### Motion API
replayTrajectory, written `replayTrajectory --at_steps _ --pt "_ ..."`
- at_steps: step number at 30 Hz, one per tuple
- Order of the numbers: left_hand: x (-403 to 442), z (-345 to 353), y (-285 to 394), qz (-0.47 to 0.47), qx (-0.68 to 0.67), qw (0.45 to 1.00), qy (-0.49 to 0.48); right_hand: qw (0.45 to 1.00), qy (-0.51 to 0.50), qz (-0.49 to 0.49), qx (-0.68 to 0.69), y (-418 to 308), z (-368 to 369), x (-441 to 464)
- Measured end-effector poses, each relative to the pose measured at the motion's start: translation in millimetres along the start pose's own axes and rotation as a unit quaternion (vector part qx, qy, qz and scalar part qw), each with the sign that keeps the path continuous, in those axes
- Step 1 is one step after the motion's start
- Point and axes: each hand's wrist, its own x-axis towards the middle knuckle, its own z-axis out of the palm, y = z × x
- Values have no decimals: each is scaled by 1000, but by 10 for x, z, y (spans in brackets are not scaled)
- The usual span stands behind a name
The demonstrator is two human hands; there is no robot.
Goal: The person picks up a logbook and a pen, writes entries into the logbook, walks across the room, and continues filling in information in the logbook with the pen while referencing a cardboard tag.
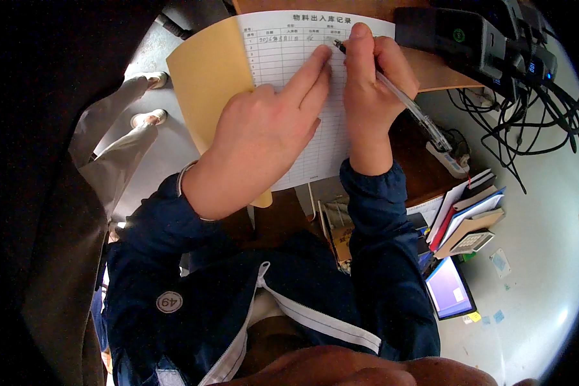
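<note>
A clear-barrelled pen [413, 107] is gripped in my right hand [374, 80], its dark tip touching the top row of a printed form [283, 74]. Handwriting fills the first cells of that row. My left hand [257, 132] lies on the form with its fingers stretched toward the pen tip, pressing the sheet. The form is part of a booklet whose tan cover [209, 77] is folded out to the left. Below my left wrist a strip of the cover's edge shows.
Black devices [457, 38] with tangled cables [527, 122] stand at the upper right of the wooden desk [437, 71]. A power strip [449, 161], upright books and folders [460, 215], a calculator [473, 242] and a lit screen [450, 289] are on the right. Another person's legs [125, 138] show at left.
</note>
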Motion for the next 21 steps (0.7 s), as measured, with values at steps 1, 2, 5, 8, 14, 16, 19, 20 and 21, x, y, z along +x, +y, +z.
replayTrajectory --at_steps 1,2,5,8,14,16,19,20,21 --pt "-2 -3 -1 0 0 1000 0 1000 0 -5 9 16 17 3" --pt "0 -3 1 -1 0 1000 -1 1000 0 -9 17 28 24 4" --pt "4 -17 13 -3 13 1000 -8 1000 -13 -3 -20 -21 -15 8" --pt "6 -15 0 -1 11 1000 -4 1000 -13 4 -26 -17 -21 -4" --pt "11 9 7 -3 13 1000 5 1000 -8 2 -15 0 9 15" --pt "15 -9 2 -2 6 1000 1 1000 5 7 -9 34 -9 -11" --pt "21 -18 8 -3 2 1000 -1 1000 6 18 14 24 -19 -8" --pt "27 -18 12 -3 1 1000 -2 999 3 22 24 11 -21 3" --pt "31 -25 16 -4 1 1000 -5 1000 5 21 18 -4 -16 14"
